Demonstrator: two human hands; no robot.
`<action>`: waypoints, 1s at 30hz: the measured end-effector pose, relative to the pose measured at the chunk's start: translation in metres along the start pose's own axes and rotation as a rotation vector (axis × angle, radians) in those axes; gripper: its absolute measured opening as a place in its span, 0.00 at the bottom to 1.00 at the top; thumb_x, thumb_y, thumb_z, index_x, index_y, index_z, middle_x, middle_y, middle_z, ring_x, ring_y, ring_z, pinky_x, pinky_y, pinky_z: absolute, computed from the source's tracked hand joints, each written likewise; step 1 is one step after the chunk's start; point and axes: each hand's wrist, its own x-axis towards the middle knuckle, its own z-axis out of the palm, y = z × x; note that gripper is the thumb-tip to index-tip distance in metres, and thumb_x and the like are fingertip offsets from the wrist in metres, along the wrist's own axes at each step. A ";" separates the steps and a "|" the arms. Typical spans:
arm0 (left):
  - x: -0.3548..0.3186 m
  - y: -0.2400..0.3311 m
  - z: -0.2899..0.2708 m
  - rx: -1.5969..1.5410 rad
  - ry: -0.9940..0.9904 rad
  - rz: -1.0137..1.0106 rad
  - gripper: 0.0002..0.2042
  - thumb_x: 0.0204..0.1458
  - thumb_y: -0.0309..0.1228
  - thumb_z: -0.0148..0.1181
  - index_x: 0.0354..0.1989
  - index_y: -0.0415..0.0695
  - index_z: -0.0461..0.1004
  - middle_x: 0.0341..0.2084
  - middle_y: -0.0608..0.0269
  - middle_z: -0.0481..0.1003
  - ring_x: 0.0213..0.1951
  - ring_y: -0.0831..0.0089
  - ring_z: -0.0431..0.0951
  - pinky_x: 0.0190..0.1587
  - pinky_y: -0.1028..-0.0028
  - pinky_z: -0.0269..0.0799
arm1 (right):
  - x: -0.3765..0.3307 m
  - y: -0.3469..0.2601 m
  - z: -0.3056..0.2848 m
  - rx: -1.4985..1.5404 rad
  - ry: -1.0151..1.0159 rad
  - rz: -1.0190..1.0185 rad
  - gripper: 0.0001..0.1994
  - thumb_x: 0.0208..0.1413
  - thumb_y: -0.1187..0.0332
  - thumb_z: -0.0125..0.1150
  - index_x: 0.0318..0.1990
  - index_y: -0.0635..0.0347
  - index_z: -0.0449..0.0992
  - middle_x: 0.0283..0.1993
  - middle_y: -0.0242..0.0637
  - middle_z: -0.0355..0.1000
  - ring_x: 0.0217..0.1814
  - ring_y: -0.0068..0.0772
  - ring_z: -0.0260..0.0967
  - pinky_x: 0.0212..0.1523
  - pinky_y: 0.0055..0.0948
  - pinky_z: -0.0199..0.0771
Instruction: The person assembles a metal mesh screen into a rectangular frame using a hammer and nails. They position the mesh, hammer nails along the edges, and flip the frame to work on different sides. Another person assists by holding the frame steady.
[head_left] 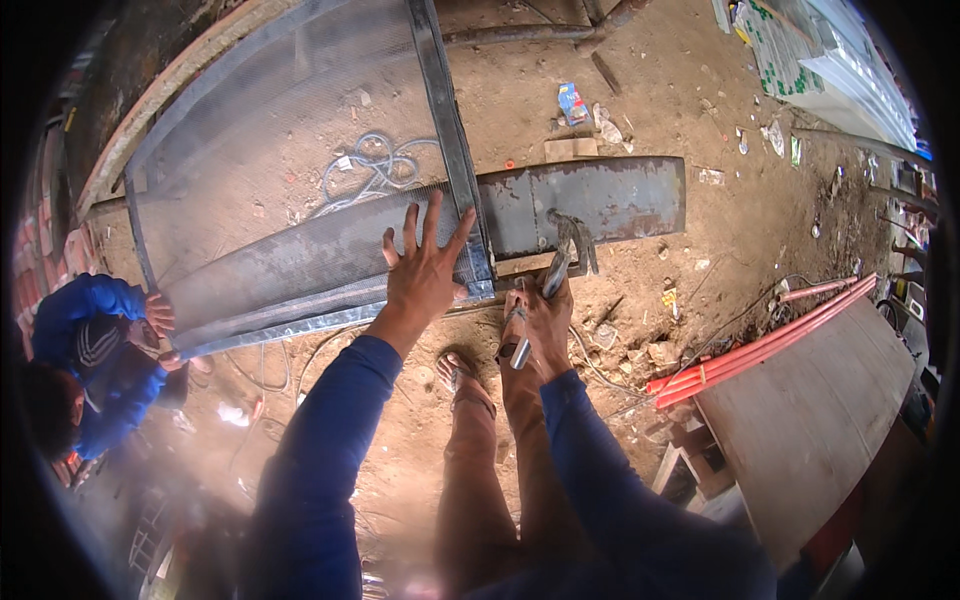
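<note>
My left hand has its fingers spread over the near right corner of a framed metal mesh panel. Whether the palm presses on the mesh or hovers just above it, I cannot tell. Just right of that corner, my right hand is closed around the shaft of a hammer, its head pointing away from me. Under the panel's corner lies a long, dark, rust-patched steel piece, sticking out to the right past the hammer head.
At the left a co-worker in blue sleeves has both hands at the panel's edge. A coiled hose or cable shows through the mesh. Orange pipes and a large board lie at the right. Litter dots the dirt floor.
</note>
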 end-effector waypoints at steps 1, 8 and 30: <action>0.001 -0.001 0.000 0.002 -0.006 -0.004 0.65 0.44 0.48 0.88 0.88 0.74 0.46 0.88 0.51 0.31 0.85 0.37 0.39 0.75 0.25 0.50 | 0.002 -0.001 -0.002 0.011 0.008 0.050 0.06 0.72 0.76 0.65 0.44 0.57 0.72 0.36 0.30 0.76 0.34 0.22 0.75 0.28 0.30 0.76; -0.001 -0.002 -0.007 0.001 -0.081 -0.062 0.65 0.47 0.45 0.86 0.89 0.73 0.42 0.89 0.54 0.32 0.86 0.40 0.39 0.79 0.27 0.47 | 0.022 -0.121 0.008 -0.493 -0.176 -0.039 0.11 0.67 0.72 0.65 0.54 0.61 0.75 0.34 0.46 0.82 0.34 0.38 0.84 0.34 0.39 0.81; 0.009 -0.020 0.023 0.021 0.149 -0.055 0.61 0.52 0.46 0.82 0.89 0.75 0.42 0.88 0.55 0.33 0.86 0.41 0.39 0.79 0.26 0.48 | 0.206 -0.166 0.225 -0.147 -0.352 -0.114 0.13 0.67 0.72 0.69 0.55 0.63 0.77 0.41 0.38 0.77 0.33 0.34 0.75 0.30 0.39 0.78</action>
